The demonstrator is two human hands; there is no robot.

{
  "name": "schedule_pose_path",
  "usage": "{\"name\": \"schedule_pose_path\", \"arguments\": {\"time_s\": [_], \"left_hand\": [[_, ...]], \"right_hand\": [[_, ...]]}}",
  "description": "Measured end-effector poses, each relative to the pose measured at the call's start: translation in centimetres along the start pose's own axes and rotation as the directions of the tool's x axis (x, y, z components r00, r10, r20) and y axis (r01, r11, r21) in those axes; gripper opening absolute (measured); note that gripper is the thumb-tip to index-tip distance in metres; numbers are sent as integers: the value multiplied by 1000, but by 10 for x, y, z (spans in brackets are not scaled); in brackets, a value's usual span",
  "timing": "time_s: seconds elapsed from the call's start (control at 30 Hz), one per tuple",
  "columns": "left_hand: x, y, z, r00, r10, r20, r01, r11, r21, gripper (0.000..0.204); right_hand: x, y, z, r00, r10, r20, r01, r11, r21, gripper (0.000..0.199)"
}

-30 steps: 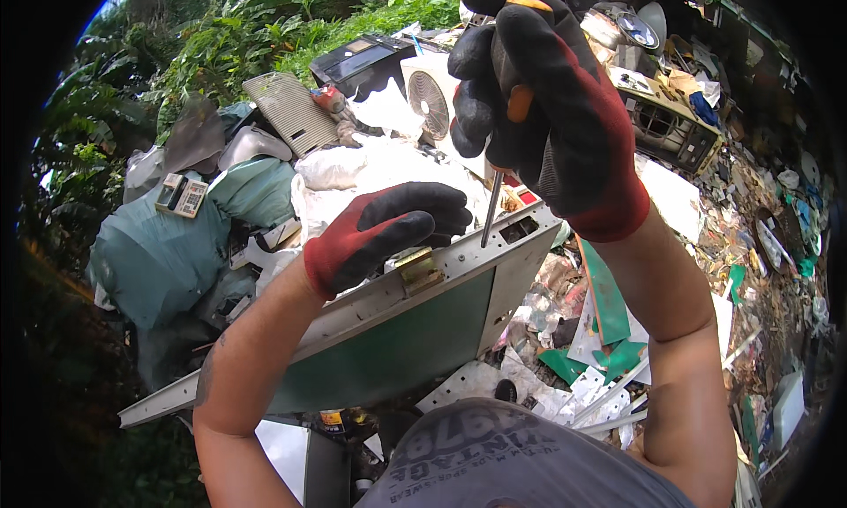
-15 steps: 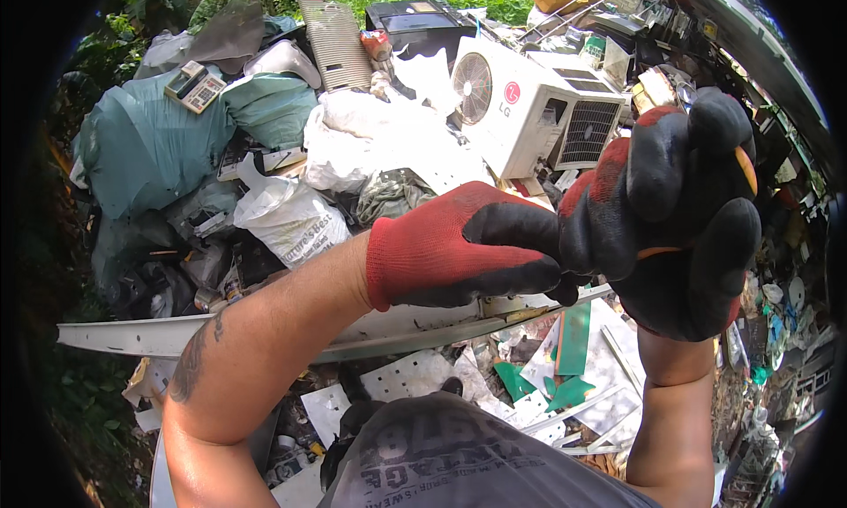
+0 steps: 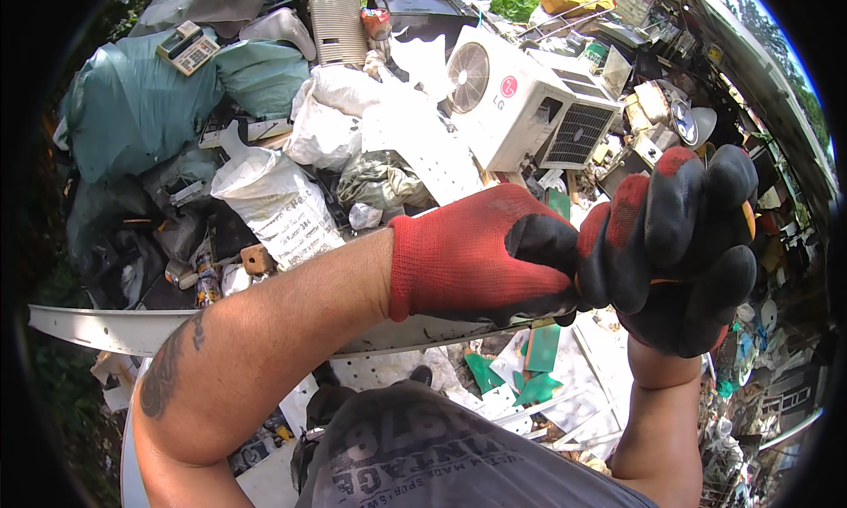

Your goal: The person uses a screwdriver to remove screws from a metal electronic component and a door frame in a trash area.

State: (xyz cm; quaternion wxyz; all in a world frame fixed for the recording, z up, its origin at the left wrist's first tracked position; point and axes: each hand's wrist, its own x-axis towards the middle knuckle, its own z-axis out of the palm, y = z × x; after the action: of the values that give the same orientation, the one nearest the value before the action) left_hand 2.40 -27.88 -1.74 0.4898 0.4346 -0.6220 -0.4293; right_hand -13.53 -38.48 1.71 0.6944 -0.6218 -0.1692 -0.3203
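Both gloved hands meet above the long pale metal panel (image 3: 115,327). Right hand (image 3: 684,248) is fisted round a screwdriver; only a sliver of the orange handle (image 3: 749,218) shows at the fist's right edge. Left hand (image 3: 481,261) is cupped against the right fist; what it pinches, cannot tell. Judgement: keep the left hand bracing, hold the tool in line, panel steady beneath.
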Motion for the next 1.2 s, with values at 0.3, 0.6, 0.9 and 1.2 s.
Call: {"name": "schedule_pose_path", "arguments": {"time_s": [0.3,0.6,0.9,1.2], "left_hand": [[2,-2,1,1000,11,14,-10,995,-98,23],[6,-1,-7,998,-57,-25,52,984,-168,21],[7,-6,-16,997,-51,-57,37,974,-225,22],[15,-12,-21,998,-10,-55,2,989,-149,22]], "right_hand": [[13,-8,-15,970,85,228,-95,995,34,49],[27,-13,-42,904,205,376,-258,961,97,51],[38,-7,-45,887,205,413,-274,955,115,56],[43,-13,-43,896,156,417,-164,986,-16,52]]}}
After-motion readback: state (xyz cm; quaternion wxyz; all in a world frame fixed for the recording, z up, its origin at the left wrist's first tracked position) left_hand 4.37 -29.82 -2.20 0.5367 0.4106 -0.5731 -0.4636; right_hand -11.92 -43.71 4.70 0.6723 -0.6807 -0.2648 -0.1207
